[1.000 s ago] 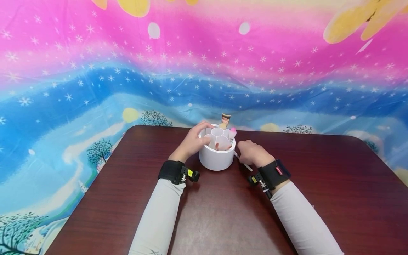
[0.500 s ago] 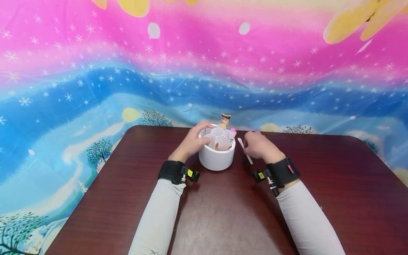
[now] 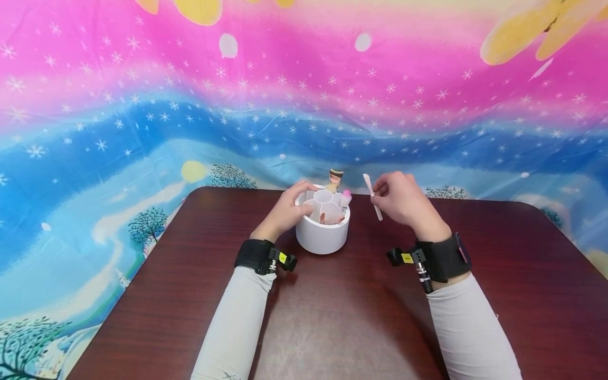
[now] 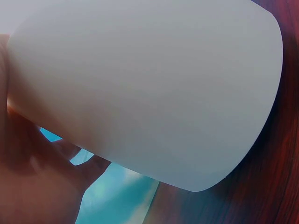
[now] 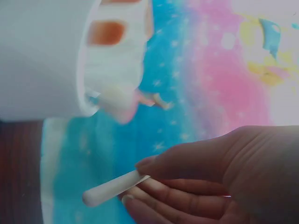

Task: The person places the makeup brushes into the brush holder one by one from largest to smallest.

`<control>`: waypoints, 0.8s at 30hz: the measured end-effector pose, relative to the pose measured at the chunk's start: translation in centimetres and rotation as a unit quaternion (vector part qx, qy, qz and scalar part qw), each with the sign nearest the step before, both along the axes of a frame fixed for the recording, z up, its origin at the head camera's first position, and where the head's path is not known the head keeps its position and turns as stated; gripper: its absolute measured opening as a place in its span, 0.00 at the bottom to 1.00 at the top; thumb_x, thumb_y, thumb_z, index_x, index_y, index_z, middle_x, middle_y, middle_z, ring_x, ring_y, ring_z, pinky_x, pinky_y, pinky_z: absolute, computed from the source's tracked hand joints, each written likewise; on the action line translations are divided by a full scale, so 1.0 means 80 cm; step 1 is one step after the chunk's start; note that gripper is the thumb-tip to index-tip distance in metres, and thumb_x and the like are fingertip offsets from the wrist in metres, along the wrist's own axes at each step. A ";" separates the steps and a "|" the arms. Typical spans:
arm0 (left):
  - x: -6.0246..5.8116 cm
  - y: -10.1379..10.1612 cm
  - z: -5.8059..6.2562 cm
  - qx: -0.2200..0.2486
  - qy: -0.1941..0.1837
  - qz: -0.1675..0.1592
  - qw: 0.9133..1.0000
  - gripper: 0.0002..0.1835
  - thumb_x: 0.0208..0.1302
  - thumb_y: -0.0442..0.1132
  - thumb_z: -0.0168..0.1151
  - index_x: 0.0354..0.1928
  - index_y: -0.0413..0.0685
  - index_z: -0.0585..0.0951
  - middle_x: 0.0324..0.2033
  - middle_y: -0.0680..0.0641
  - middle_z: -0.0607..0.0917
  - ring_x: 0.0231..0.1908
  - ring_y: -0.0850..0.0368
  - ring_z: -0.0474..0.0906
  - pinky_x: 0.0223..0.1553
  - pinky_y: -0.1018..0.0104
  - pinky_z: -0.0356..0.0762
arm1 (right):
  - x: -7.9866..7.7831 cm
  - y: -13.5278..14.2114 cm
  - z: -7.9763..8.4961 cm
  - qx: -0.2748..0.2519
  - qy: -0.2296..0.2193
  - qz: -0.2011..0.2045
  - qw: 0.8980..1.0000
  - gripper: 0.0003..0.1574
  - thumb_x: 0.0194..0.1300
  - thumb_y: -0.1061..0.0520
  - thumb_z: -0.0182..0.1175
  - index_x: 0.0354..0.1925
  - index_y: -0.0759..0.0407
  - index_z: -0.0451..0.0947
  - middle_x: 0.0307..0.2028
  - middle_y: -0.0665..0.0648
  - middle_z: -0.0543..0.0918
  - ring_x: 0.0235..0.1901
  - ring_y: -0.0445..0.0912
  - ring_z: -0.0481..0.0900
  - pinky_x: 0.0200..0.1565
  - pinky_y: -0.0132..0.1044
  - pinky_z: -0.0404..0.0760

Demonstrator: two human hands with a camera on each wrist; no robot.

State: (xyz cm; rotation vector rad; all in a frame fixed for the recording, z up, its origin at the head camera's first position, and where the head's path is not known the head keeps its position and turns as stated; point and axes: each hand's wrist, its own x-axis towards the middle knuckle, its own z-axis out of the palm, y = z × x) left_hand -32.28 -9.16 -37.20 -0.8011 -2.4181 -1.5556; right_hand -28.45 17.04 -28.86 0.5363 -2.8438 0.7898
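My left hand grips the rim of a round white divided organizer standing on the table, its thumb hooked over the near left side. In the left wrist view the organizer's smooth wall fills most of the picture. To the right of it, my right hand pinches a slim pale stick with a slightly wider, flat top, raised above the table and tilted. The right wrist view shows the stick's rounded lower end protruding from between thumb and fingers.
From the organizer's back rises a flat-topped makeup brush; a pink-tipped white item leans at its right side. Brownish tips show in the front compartments. Behind the dark wooden table hangs a printed cloth.
My right hand has moved right and up from beside the organizer, lifting the pale stick and bringing it more upright. The left hand and the organizer have stayed in place.
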 end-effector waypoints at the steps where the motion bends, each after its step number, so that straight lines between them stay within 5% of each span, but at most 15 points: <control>1: 0.000 0.000 0.000 -0.001 -0.001 0.001 1.000 0.23 0.44 0.31 0.54 0.46 0.53 0.79 0.50 0.56 0.73 0.54 0.52 0.65 0.51 0.50 0.65 | 0.001 -0.001 0.002 -0.008 0.011 0.002 1.000 0.08 0.57 0.63 0.61 0.37 0.65 0.78 0.30 0.59 0.82 0.32 0.48 0.79 0.36 0.46 0.78; 10: 0.000 0.001 0.000 -0.004 -0.004 0.006 1.000 0.23 0.44 0.32 0.55 0.46 0.54 0.79 0.49 0.58 0.74 0.51 0.61 0.65 0.51 0.52 0.65 | 0.016 -0.020 0.015 -0.104 0.067 0.041 0.991 0.11 0.54 0.57 0.67 0.36 0.58 0.78 0.31 0.53 0.81 0.30 0.41 0.80 0.35 0.41 0.78; 24: 0.001 0.000 0.000 -0.004 -0.007 0.001 1.000 0.22 0.46 0.31 0.55 0.46 0.54 0.78 0.51 0.57 0.73 0.52 0.60 0.65 0.50 0.50 0.66 | 0.021 -0.048 0.002 -0.179 0.033 0.142 0.973 0.13 0.53 0.61 0.66 0.37 0.55 0.73 0.35 0.51 0.77 0.34 0.40 0.80 0.39 0.38 0.79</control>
